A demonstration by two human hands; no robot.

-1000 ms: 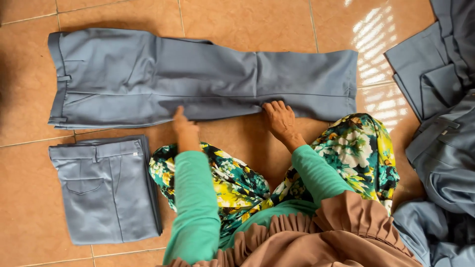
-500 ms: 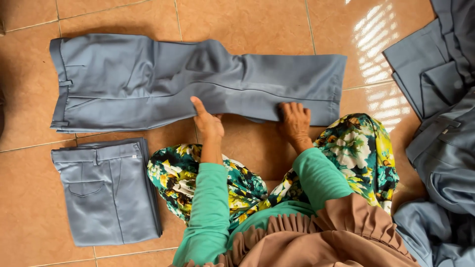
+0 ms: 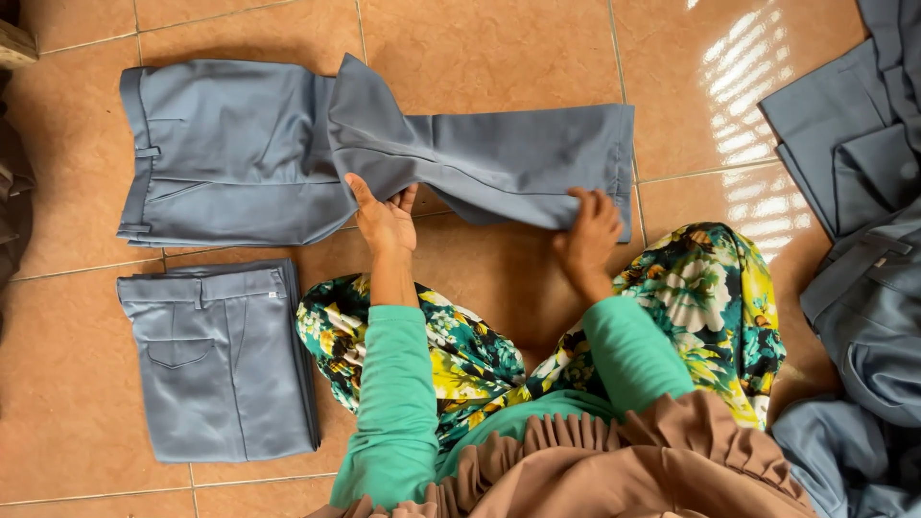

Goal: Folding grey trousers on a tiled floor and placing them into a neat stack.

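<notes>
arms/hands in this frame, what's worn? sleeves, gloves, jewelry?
Both arms wear plain long green sleeves ending at the wrists. The left hand and right hand are bare: no gloves, and no rings or watch that I can make out.

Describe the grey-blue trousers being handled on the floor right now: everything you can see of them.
The grey-blue trousers lie across the orange floor tiles, waistband to the image left with a belt loop and slanted pocket showing. The cloth looks smooth, woven, slightly shiny. The waist part lies flat; the legs are lifted and bunched, with a fold peaking near the middle. The left hand is under the middle, palm up, and the right hand grips the lower edge near the hem. A folded matching pair lies just below, apart.
</notes>
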